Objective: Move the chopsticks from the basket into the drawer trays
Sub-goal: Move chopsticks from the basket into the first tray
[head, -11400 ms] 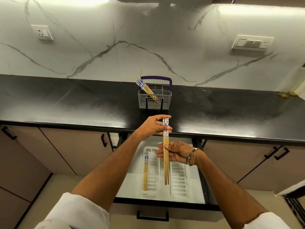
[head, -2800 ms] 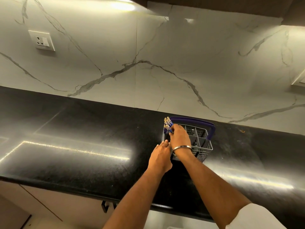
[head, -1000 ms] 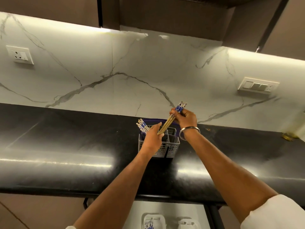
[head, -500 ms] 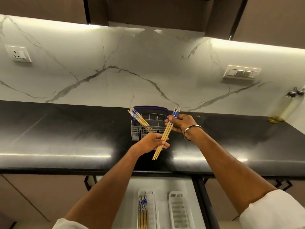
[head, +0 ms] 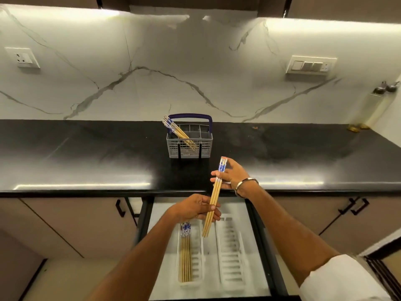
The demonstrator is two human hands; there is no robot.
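Wooden chopsticks [head: 213,197] are gripped by both the left hand [head: 195,210] and right hand [head: 232,175] above the open drawer [head: 249,246].

wall [head: 152,61]: veined white marble | countertop [head: 86,153]: black | cabinets [head: 65,224]: beige | under-cabinet lighting

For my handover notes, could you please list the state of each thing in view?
Grey plastic basket: upright, holding chopsticks.
Wooden blue-topped chopsticks in hand: held by left hand and right hand.
Drawer: open.
Left white tray: part-filled.
Right white tray: empty.
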